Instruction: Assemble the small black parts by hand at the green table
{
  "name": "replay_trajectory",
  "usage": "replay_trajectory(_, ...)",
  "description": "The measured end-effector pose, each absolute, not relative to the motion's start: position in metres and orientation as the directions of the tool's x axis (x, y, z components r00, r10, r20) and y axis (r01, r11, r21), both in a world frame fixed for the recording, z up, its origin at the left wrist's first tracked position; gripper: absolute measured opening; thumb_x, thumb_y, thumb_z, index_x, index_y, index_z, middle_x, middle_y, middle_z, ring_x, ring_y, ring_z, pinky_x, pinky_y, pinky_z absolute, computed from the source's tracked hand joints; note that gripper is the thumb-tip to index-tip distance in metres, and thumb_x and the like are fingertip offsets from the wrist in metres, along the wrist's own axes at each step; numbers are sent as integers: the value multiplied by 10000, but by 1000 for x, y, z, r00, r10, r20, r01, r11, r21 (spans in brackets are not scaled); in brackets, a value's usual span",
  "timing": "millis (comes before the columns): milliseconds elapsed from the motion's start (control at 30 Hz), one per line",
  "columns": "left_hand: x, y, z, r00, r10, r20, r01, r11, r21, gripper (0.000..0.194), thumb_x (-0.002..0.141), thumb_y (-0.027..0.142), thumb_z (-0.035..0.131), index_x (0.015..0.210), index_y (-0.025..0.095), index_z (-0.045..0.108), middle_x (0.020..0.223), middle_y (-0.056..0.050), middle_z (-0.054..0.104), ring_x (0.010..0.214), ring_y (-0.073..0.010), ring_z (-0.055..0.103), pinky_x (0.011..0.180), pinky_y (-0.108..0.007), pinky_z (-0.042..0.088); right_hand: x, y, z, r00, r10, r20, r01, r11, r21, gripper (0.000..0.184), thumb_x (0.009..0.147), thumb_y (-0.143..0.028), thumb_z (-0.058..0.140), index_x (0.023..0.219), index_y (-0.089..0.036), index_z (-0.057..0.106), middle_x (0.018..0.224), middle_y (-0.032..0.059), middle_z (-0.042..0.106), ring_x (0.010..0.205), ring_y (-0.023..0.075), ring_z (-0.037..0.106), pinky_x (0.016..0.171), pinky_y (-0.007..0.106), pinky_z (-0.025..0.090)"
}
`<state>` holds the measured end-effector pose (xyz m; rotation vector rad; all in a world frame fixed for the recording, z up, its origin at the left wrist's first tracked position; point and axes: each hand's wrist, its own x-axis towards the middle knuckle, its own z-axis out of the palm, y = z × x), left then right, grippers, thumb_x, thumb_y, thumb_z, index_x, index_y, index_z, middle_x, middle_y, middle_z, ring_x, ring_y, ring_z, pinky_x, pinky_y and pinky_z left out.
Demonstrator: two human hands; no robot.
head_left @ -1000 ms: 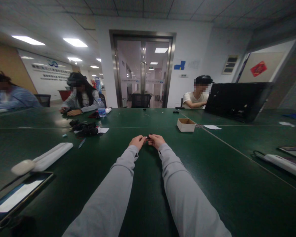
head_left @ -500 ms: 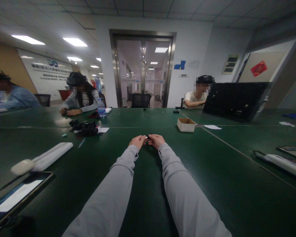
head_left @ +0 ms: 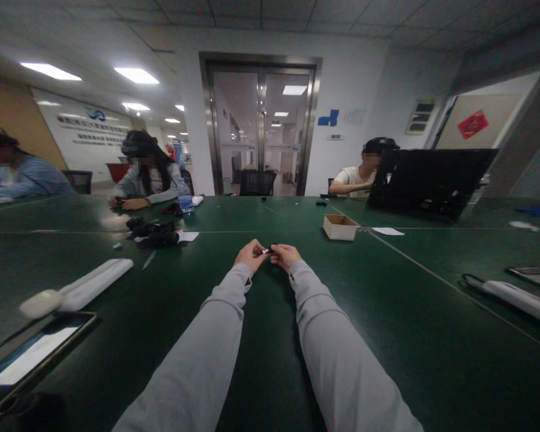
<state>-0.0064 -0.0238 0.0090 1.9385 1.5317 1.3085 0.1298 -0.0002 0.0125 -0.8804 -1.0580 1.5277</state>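
Both arms reach forward over the green table (head_left: 274,336), in light grey sleeves. Between my hands is a small silver-and-black piece (head_left: 265,251), too small to name. My right hand (head_left: 287,257) pinches its dark end, fingers closed. At the silver end, my left hand (head_left: 251,257) has thumb and fingertips closed on it, with the knuckles raised. The fingers partly cover the piece.
An open small box (head_left: 339,228) stands ahead to the right. Black gear (head_left: 157,234) and a water bottle (head_left: 185,197) are ahead left. A phone (head_left: 40,360) and white power strip (head_left: 96,285) lie left; a black monitor (head_left: 432,183) stands right.
My left fingers have shifted and risen at the knuckles, so more of the silver end shows. My right hand has stayed in place. The person at the right moved slightly.
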Motion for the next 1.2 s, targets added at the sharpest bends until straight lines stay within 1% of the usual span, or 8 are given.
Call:
replay_trajectory(267,-9,-14,1,-24,909,415,604,-318,731,213,652,394,583,711,192,552,687,17,596,603,-91,515,616,-216,414,130,-2,14,-180,983,-23,-332,-82,-940,147,726,-112,581,590,-106,525,445,18,559,367,72,498,377,172,449)
replay_trajectory(500,-11,-5,-7,88,957,277,559,-278,781,446,788,517,306,649,189,575,600,-2,602,547,-101,543,579,-215,421,129,-2,15,-201,980,-15,-324,-80,-943,134,740,-100,559,608,-98,536,481,34,584,369,70,500,372,169,446)
replay_trajectory(567,-11,-5,-8,85,961,263,562,-265,783,440,786,521,312,660,190,572,604,-5,609,547,-106,548,575,-218,423,129,-1,14,-191,981,-17,-321,-79,-944,136,731,-104,573,601,-99,534,478,33,581,370,71,499,372,171,446)
replay_trajectory(700,-9,-8,-6,3,952,305,567,-253,784,276,739,464,453,777,210,555,681,14,630,576,-107,556,577,-216,424,129,0,12,-183,983,-17,-317,-75,-945,135,733,-107,572,603,-98,536,487,36,583,371,69,497,374,174,447)
replay_trajectory(767,-9,-10,-4,0,951,309,586,-250,770,262,758,436,428,757,207,557,691,13,627,556,-102,548,586,-218,421,130,0,13,-188,982,-17,-309,-75,-948,137,738,-98,560,604,-97,534,483,33,580,374,70,500,377,173,450)
replay_trajectory(900,-9,-9,-2,42,963,266,608,-236,758,382,807,441,308,709,194,582,692,-8,630,531,-100,540,593,-216,414,129,-1,14,-198,980,-22,-304,-83,-949,134,730,-95,571,603,-103,528,471,27,574,377,74,505,378,174,453)
replay_trajectory(1067,-10,-6,-6,50,962,269,598,-245,763,381,775,510,346,764,210,580,700,2,639,554,-105,548,590,-213,419,130,-2,15,-205,979,-17,-322,-84,-943,136,731,-105,573,602,-105,531,469,30,578,377,75,507,373,168,449)
replay_trajectory(1200,-10,-4,-8,77,961,266,618,-255,744,424,802,484,283,679,203,575,668,-2,634,551,-104,548,616,-217,421,130,-2,14,-210,977,-21,-309,-87,-947,133,726,-107,577,601,-104,533,479,35,584,376,74,508,375,168,449)
